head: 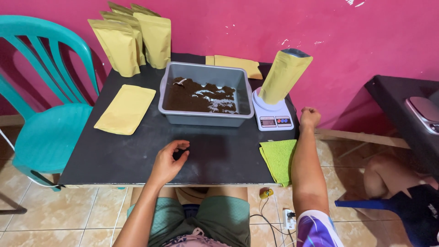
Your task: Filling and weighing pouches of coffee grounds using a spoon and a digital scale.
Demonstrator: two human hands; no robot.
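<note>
1. Left hand (170,160): resting on the black table (114,155) near its front edge, palm turned inward, thumb and fingers loosely curled with the tips close together. Nothing visible between them; whether something very small is pinched there cannot be told.
2. Right hand (309,117): closed into a fist at the right edge of the table, just beside the white digital scale (273,116). No object visible in the fist.
3. Upright yellow pouch (284,75): standing on the scale platform, tilted slightly to the right, top open. Near the right hand, not touched by it.
4. Grey tub (206,93): placed at table centre, just left of the scale, partly filled with dark brown granular material. Small pale scoop (179,82) lying in the material at the far left corner.
5. Flat yellow pouch (125,109): lying on the table left of the tub, apart from both hands.
6. Standing yellow pouches (130,39): grouped at the far left corner against the pink wall (247,23).
7. Further flat pouches (235,65): lying behind the tub.
8. Green cloth (279,159): draped over the front right table edge, between the two forearms, touching the right forearm.
9. Turquoise plastic chair (43,123): positioned left of the table.
10. Second dark surface (398,100): at the right, well apart from the table.
</note>
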